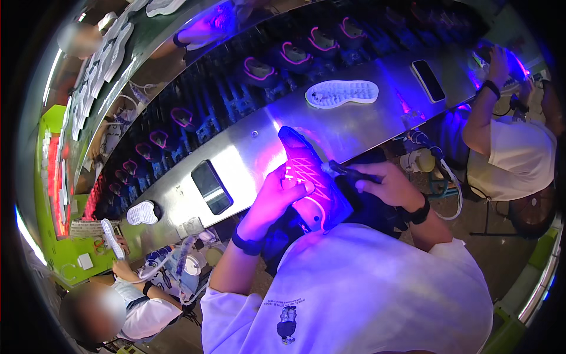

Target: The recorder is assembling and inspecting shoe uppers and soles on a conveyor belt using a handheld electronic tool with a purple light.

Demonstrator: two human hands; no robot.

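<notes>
My left hand (280,190) is closed around a dark shoe upper (302,156), thumb pressed on its front near the laced middle. Pink lines glow across the upper and along its collar under violet light; its toe points away from me, over the metal bench. In my right hand (389,184) is a dark-handled brush (352,174), gripped with the fingers wrapped round the handle. The brush's head meets the right side of the upper; its bristles are hard to make out. Beyond the toe, a white shoe sole (343,93) lies on the bench.
A metal bench (247,138) runs across, with phones (211,187) (428,81) on it and another sole (142,213) at left. Behind it, a dark rack (218,97) carries several pink-edged uppers (258,72). Co-workers sit at right (513,147) and lower left (141,307).
</notes>
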